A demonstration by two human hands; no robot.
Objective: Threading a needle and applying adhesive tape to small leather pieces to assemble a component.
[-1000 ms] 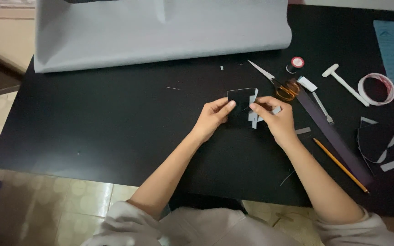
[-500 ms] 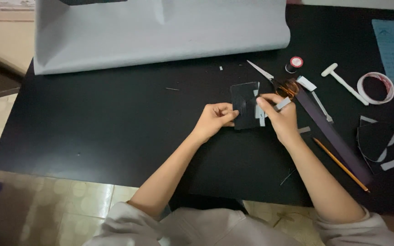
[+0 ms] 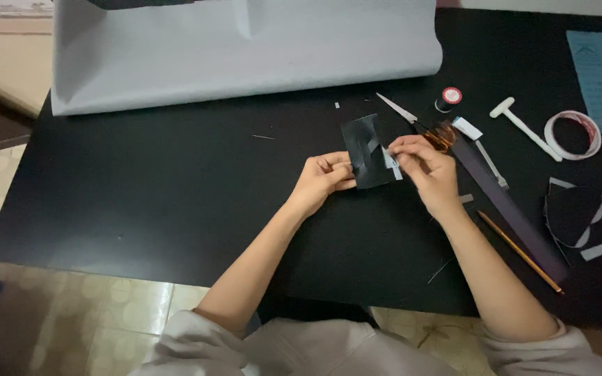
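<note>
Both hands hold a small black card piece upright above the black table. My left hand pinches its lower left edge. My right hand grips its right side, where pale tape strips stick to the card. Orange-handled scissors lie just behind my right hand.
A big sheet of white paper covers the table's far side. To the right lie a long black strip, a pencil, a tape roll, a white T-shaped tool, a small red-capped spool, black cutouts and blue paper.
The black piece has been turned and raised more upright, and both hands have shifted slightly away from me with it. My right hand's fingers have moved along its right edge.
</note>
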